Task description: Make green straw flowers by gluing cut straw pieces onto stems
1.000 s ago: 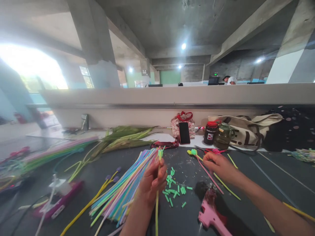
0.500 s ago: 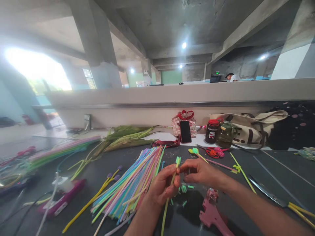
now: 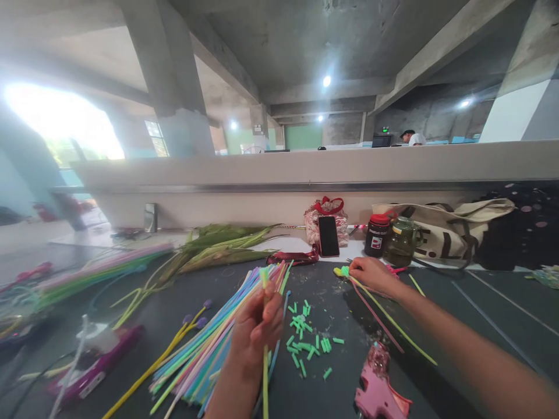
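Observation:
My left hand (image 3: 257,317) is closed round a yellow-green straw (image 3: 265,378), held upright. Pale green and yellow pieces (image 3: 264,274) show at its top, above my fingers. Farther right, my right hand (image 3: 371,274) reaches across the table, its fingertips closed at a small straw flower (image 3: 344,271) with a green and yellow head. A yellow-green stem (image 3: 395,326) and a thin pink stem (image 3: 379,320) trail from under that hand. Between my hands lie several short green cut pieces (image 3: 301,326). Beside my left hand fans a big bundle of pastel straws (image 3: 218,343).
A pink glue-gun-like tool (image 3: 378,384) lies at front right. Purple-tipped yellow stems (image 3: 170,343) and a purple power strip (image 3: 94,361) are at left. Behind stand corn husks (image 3: 231,241), a phone (image 3: 328,235), a red-lidded jar (image 3: 376,233), a green jar (image 3: 399,240) and a canvas bag (image 3: 449,230).
My right hand has left the straw in my left hand and moved away to the flower, whose stems have swung nearer. My left hand has shifted left with its straw, uncovering the cut pieces.

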Motion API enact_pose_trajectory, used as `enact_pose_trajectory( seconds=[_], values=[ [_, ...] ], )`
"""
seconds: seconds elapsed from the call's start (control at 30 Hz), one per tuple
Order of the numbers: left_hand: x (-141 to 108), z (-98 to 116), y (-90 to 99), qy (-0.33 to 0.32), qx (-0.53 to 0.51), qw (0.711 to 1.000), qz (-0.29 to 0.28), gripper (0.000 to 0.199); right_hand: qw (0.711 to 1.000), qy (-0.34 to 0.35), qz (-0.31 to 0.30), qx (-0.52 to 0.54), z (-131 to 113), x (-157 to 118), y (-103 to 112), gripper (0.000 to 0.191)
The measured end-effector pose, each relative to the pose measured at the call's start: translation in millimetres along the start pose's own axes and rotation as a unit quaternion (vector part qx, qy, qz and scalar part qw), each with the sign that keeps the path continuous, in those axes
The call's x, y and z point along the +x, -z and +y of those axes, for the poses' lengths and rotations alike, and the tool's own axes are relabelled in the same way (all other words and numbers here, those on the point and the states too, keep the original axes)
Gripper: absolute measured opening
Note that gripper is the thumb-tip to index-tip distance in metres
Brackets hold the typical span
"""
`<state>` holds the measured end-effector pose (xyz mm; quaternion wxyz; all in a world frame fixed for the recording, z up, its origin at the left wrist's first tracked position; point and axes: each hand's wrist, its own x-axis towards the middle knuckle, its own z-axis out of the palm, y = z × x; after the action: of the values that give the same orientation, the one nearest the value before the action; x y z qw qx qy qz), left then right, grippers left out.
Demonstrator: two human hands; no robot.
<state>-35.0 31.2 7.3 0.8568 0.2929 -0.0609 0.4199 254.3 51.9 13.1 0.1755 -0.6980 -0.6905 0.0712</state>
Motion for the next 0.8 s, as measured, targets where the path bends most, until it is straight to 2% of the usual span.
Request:
enact_pose_trajectory(
  seconds=[0.1,0.17,0.27,0.3,0.43,0.63,0.8],
  values=[
    [-8,17,-6.7,-0.073,-0.037,0.996,-0.024,0.007,1.0,-0.023,-0.003,0.0,7,11,1,0.02],
    [-13,25,-11.2,-0.097,-0.079,0.991,-0.048,0.009,0.999,-0.023,-0.007,0.028,5,14,3,0.02],
    [-20,28,-16.2,-0.088,-0.083,0.991,-0.062,0.009,0.993,0.013,-0.03,0.114,-8,13,5,0.02],
    [-21,27,-16.9,-0.088,-0.081,0.991,-0.052,0.009,0.987,0.032,-0.042,0.15,-15,11,5,0.019],
    [-21,15,-16.2,-0.042,-0.014,0.997,-0.066,0.011,0.951,0.104,-0.084,0.279,-49,1,6,0.01],
    [-17,3,-11.9,0.012,0.039,0.996,-0.081,0.015,0.89,0.166,-0.143,0.4,-88,-8,12,0.005],
    [-11,-13,-9.6,0.055,0.07,0.992,-0.088,0.017,0.823,0.234,-0.242,0.459,-112,-18,15,0.007]
  ],
)
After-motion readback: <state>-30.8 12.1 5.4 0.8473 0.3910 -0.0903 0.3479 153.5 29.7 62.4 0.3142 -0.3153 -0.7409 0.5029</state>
